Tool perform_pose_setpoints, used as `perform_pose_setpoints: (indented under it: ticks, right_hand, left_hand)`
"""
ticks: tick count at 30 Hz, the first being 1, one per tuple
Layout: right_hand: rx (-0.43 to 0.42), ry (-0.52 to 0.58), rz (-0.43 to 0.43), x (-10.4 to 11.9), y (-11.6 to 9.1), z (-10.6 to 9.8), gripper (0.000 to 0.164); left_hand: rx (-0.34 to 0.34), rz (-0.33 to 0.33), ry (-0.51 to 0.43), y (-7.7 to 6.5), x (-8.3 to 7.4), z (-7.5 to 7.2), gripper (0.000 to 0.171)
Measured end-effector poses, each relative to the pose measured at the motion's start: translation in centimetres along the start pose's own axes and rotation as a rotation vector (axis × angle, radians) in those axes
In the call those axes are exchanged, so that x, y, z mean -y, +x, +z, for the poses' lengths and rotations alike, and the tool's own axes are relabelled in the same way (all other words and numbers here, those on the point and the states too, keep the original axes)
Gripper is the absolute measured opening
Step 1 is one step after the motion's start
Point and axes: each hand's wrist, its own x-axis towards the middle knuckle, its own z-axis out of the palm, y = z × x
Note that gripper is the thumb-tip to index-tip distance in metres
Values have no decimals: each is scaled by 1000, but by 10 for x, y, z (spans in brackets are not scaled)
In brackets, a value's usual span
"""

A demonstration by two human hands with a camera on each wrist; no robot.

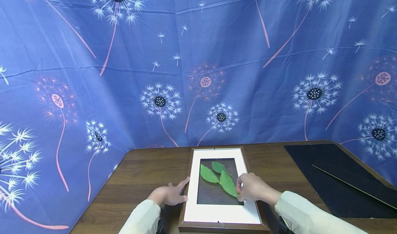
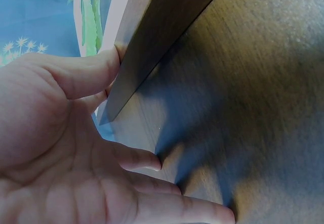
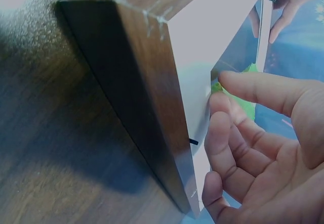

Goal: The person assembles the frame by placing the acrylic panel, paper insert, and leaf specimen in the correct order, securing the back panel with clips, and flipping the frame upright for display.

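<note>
A brown wooden picture frame (image 1: 224, 227) with a white mat lies on the table. Three green leaves rest in its dark window: a left leaf (image 1: 208, 174), a smaller back leaf (image 1: 218, 166) and a front leaf (image 1: 228, 184). My right hand (image 1: 252, 188) is over the window's right edge, thumb and index finger pinching the tip of the front leaf; the right wrist view shows this leaf tip (image 3: 216, 87) between the fingertips. My left hand (image 1: 169, 194) steadies the frame's left side, thumb (image 2: 104, 67) against the wood, other fingers spread on the tabletop.
A black mat (image 1: 322, 189) covers the right side of the wooden table (image 1: 149, 172), with a dark flat strip (image 1: 356, 184) lying on it. Behind and to the left hangs a blue curtain (image 1: 186, 106) printed with dandelions.
</note>
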Motion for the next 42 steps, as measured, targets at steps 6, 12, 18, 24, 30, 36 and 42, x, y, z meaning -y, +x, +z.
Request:
perform_pose_setpoints:
  ticks: [6, 12, 18, 24, 30, 36, 42]
  right_hand:
    - [17, -24, -11, 1, 0, -1, 31]
    - [31, -38, -7, 2, 0, -4, 30]
    - [53, 7, -18, 0, -4, -14, 25]
    - [103, 89, -57, -8, -4, -30, 15]
    - [132, 183, -128, -24, -5, -43, 9]
    - [144, 245, -151, -40, -11, -56, 9]
    - [123, 286, -153, -57, -14, -67, 13]
  left_hand:
    - [1, 1, 1, 0, 0, 0, 66]
    - [3, 1, -11, 1, 0, 1, 67]
    - [11, 6, -16, 6, 5, 2, 68]
    - [-1, 7, -35, 19, 15, 7, 69]
    - [-4, 5, -21, 19, 17, 7, 69]
    - [-2, 7, -12, 18, 15, 8, 69]
    - [-1, 16, -6, 16, 14, 7, 69]
